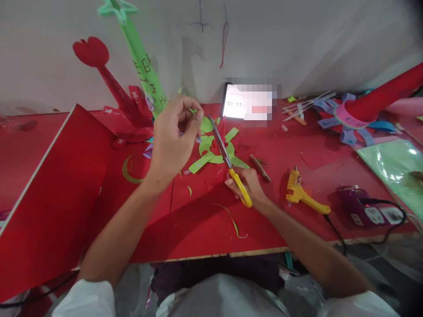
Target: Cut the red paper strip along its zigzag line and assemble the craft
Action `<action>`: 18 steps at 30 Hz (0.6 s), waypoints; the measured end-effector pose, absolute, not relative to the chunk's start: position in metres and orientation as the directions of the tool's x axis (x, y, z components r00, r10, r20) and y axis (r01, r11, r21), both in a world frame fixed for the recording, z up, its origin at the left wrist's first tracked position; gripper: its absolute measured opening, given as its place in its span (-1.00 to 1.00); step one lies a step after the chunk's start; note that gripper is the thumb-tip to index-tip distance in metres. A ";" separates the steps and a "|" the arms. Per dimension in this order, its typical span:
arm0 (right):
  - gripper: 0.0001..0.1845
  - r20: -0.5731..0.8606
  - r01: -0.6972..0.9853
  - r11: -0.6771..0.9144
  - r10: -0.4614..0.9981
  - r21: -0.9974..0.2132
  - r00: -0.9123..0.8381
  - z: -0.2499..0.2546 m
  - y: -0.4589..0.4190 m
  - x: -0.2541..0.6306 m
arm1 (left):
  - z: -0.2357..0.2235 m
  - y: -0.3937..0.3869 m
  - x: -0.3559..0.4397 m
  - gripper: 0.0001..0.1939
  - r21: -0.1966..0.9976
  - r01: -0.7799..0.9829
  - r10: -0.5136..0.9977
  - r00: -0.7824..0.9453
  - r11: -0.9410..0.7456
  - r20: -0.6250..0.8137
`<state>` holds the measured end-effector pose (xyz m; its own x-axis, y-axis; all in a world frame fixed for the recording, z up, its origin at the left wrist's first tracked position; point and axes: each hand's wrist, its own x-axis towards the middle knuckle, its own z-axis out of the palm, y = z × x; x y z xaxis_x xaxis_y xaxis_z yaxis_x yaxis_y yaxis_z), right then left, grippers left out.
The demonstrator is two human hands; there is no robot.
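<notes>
My right hand (247,182) grips a pair of scissors (240,187) with yellow handles. Their metal blades point up and away, the tips close to my left fingertips. Raised over the table, my left hand (176,132) has its thumb and forefinger pinched together. Whatever they hold is too small or hidden to make out. A piece of green paper (206,125) shows just beyond those fingertips. Behind the blades lies a green paper ring with strips (201,163) spreading from it and red in its middle, partly covered by the scissors.
A yellow glue gun (299,193) and a purple power socket block (358,209) with cables sit at right. A lit phone (234,105) leans on the wall. At left stand a red board (62,189), a green paper tube (142,61) and a red paper flower (92,53). Scraps litter the table.
</notes>
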<state>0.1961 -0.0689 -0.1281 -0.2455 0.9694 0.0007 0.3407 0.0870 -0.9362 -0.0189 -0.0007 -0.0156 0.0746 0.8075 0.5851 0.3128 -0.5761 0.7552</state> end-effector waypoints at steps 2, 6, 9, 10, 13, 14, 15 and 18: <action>-0.22 -0.013 0.343 0.071 0.971 -0.937 -0.237 -0.129 -0.069 0.196 | -0.016 0.000 -0.020 -0.75 0.749 0.311 0.800 0.070 -0.585 0.596; -0.22 0.022 0.313 0.089 0.978 -0.946 -0.209 -0.133 -0.069 0.196 | -0.019 0.003 -0.024 -0.77 0.748 0.308 0.800 0.085 -0.588 0.594; -0.23 0.034 0.282 0.088 0.981 -0.955 -0.193 -0.136 -0.070 0.196 | -0.022 0.006 -0.026 -0.76 0.767 0.294 0.817 0.108 -0.571 0.567; -0.23 0.032 0.274 0.085 0.981 -0.958 -0.194 -0.136 -0.070 0.197 | -0.023 0.007 -0.026 -0.74 0.772 0.283 0.820 0.113 -0.568 0.562; -0.24 0.033 0.253 0.080 0.982 -0.964 -0.184 -0.138 -0.071 0.197 | -0.025 0.009 -0.025 -0.70 0.779 0.254 0.817 0.110 -0.573 0.566; -0.24 0.035 0.247 0.079 0.983 -0.966 -0.178 -0.139 -0.071 0.197 | -0.025 0.009 -0.025 -0.68 0.781 0.248 0.817 0.103 -0.573 0.567; -0.24 0.037 0.242 0.079 0.984 -0.967 -0.173 -0.139 -0.071 0.197 | -0.026 0.009 -0.024 -0.67 0.784 0.244 0.819 0.098 -0.571 0.566; -0.24 0.029 0.227 0.069 0.985 -0.972 -0.173 -0.139 -0.071 0.197 | -0.027 0.009 -0.022 -0.66 0.801 0.220 0.829 0.097 -0.557 0.551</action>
